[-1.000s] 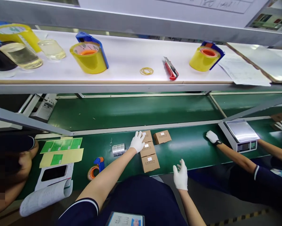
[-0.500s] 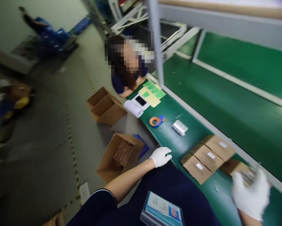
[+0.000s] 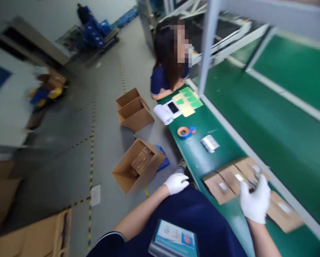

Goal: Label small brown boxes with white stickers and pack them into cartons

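Note:
My right hand (image 3: 256, 201), in a white glove, is over the right part of a row of brown cardboard boxes (image 3: 226, 180) on the green table. Its thumb and a finger stand apart, with blurred grey shapes between them; whether these are stained fingertips or something held, I cannot make out. White labels mark the box tops. Another labelled brown box (image 3: 285, 210) lies just right of this hand. My left hand (image 3: 176, 183), also white-gloved, rests by my lap near the table edge, fingers loosely extended and holding nothing.
Farther along the green table (image 3: 196, 153) are a silvery packet (image 3: 210, 143), an orange-and-blue tape dispenser (image 3: 186, 132), a phone (image 3: 173, 107) and green-and-yellow sheets (image 3: 188, 101). A co-worker (image 3: 166, 64) leans there. Two open cartons (image 3: 138, 121) (image 3: 151, 171) stand on the floor; a post (image 3: 208, 46) rises behind.
My right hand has moved left, from over the separate end box to the row of boxes, uncovering that end box. My left hand stays by my lap. The view has shifted.

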Motion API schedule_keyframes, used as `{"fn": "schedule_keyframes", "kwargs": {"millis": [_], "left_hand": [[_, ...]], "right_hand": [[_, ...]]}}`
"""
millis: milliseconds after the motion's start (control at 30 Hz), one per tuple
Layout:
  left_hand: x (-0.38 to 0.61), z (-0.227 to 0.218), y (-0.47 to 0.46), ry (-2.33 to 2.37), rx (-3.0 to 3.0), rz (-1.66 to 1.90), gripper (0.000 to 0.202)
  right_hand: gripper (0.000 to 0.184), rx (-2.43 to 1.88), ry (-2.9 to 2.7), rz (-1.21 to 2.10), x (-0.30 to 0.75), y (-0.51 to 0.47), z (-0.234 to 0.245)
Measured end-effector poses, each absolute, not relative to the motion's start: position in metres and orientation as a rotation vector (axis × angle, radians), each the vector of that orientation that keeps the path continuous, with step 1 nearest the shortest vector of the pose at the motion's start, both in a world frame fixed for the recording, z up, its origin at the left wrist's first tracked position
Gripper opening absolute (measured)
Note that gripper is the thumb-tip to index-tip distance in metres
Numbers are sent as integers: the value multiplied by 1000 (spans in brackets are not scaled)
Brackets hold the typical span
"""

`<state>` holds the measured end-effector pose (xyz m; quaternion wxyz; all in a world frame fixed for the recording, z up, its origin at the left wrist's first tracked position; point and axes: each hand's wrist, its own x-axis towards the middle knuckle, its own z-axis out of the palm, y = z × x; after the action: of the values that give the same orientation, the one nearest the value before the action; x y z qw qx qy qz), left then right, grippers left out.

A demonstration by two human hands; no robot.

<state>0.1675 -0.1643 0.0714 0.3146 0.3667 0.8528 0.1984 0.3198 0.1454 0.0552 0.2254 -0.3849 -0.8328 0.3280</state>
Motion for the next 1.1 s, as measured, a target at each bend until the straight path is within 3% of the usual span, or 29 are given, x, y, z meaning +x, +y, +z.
{"fn": "schedule_keyframes", "kwargs": {"millis": [267,367,467,767,933,1000,1100], "left_hand": [[152,68,-64,1893,1623,463,38],[173,59,-29,1631,2034,301,59],[185,42,-15,1536,2296,86,72],[196,13,-29,1506,2405,-78,63],[211,5,-24,1494,2376,-80,64],[216,6,-15,1492,2344,-52,72],[227,13,7,1489,2296,0,102]], "right_hand": [[75,-1264,-2223,535,393,253,43],[70,-1353,-2288,567,400,268,30],[68,-1512,-2325,678,406,253,18],[69,-1447,-2499,706,446,124,-3],[67,-1376,-2416,863,429,102,0],[66,-1366,-2194,967,437,103,1],[64,-1564,-1618,1088,470,98,-7]]}}
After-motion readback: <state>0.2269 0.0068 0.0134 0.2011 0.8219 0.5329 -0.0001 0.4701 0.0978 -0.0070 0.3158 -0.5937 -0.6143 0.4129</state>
